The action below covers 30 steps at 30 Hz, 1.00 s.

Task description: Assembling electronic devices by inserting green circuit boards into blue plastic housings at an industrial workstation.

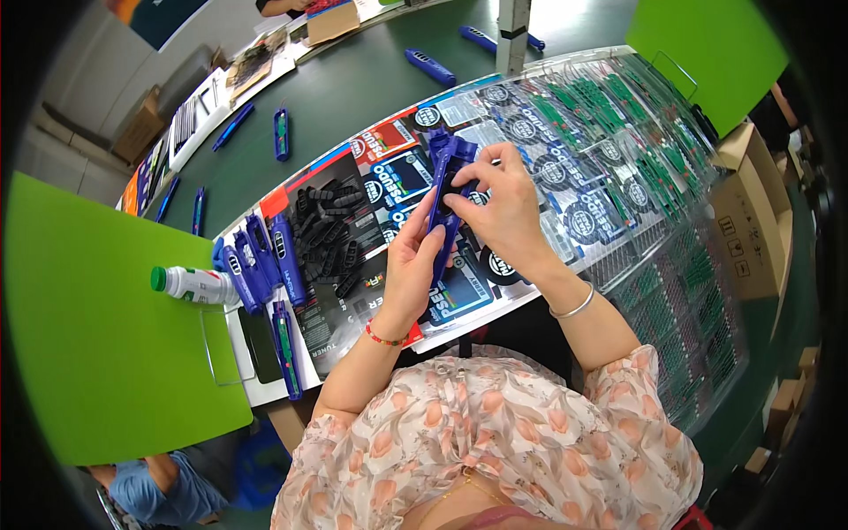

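My left hand grips a long blue plastic housing, held tilted upright above printed sheets. Thumb and index finger of my right hand are pinched together inside the housing's hollow. A small dark piece seems to be at those fingertips, but it is too small to name. To the left of my hands lies a heap of small black plastic parts. Beyond it are several blue housings in a cluster. Nearer to me, a blue housing with a green circuit board lies beside a dark phone-like slab.
Clear trays of green circuit boards stretch along the right. Green panels stand left and far right. A white bottle with a green cap is at the left, a metal post at the back, a cardboard box at right.
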Motion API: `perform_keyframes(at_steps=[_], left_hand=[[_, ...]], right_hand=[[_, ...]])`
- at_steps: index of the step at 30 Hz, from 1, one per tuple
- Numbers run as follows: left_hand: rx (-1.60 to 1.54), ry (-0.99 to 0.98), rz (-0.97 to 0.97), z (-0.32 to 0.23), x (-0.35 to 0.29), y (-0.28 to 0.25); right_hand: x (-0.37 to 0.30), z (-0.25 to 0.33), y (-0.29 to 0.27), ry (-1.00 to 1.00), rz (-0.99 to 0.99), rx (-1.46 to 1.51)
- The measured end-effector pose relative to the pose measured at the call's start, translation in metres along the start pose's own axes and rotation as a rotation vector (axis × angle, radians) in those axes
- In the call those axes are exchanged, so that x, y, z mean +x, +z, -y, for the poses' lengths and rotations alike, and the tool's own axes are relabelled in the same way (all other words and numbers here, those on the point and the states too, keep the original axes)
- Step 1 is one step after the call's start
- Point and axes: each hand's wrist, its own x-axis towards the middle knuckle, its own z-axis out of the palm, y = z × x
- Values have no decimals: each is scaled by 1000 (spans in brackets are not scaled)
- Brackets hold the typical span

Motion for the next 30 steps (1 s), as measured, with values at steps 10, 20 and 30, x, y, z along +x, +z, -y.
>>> perform_keyframes(at_steps=[10, 20, 30], left_hand=[[-131, -51, 9, 6, 2, 7], [-148, -91, 62, 13, 4, 7], [-314, -137, 62, 11, 2, -3]], right_hand=[[-2, -24, -44, 40, -26, 36], [6, -162, -165, 520, 207, -782], [24, -69, -152, 203, -431, -251]])
